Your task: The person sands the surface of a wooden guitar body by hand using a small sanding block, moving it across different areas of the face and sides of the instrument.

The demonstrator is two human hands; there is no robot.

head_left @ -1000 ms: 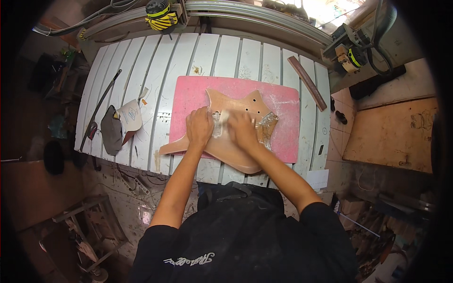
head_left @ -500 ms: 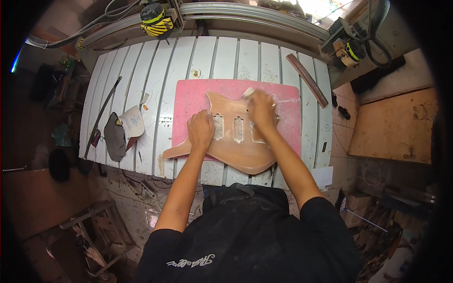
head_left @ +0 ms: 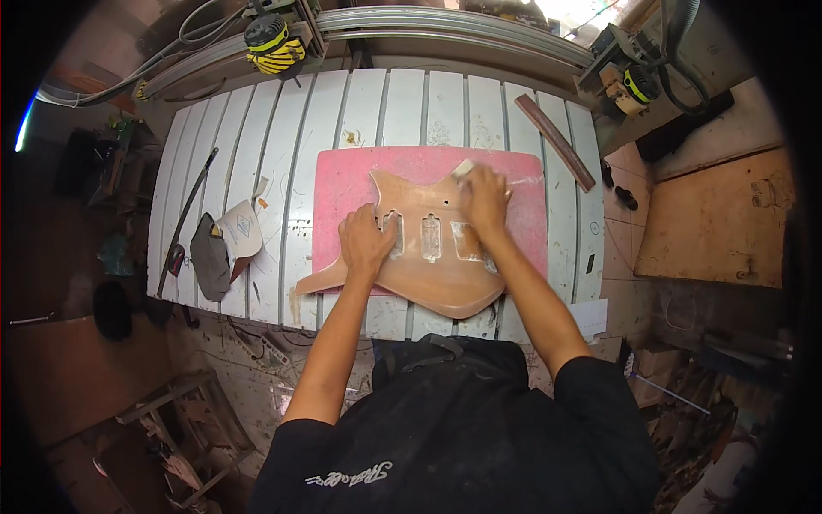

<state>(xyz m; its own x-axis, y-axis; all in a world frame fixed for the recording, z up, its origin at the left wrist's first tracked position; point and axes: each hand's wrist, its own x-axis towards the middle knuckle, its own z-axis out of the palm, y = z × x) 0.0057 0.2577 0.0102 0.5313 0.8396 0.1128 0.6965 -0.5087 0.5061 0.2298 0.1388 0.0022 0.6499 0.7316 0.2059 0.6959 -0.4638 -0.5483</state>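
A bare wooden electric guitar body (head_left: 428, 283) lies on a pink mat (head_left: 347, 163), its routed cavities facing up. My left hand (head_left: 366, 240) rests on its left part, fingers stretched forward and thumb spread beside the leftmost cavity. Over at the upper right edge of the body, my right hand (head_left: 486, 199) is closed, slightly blurred. A pale piece of what looks like folded sandpaper (head_left: 463, 169) sticks out past its fingers. Whitish dust shows in the cavities and on the mat.
The mat sits on a white slatted table (head_left: 364, 107). To the left lie a sandpaper sheet (head_left: 243, 230), a grey cloth-like piece (head_left: 209, 257) and a thin dark rod (head_left: 190, 201). A brown wooden bar (head_left: 555, 141) rests at the far right. Machine rails (head_left: 445, 19) cross behind.
My right hand has shifted a little right and toward me along the body's edge with the sandpaper, uncovering more of the right cavity. My left thumb has spread further from the fingers.
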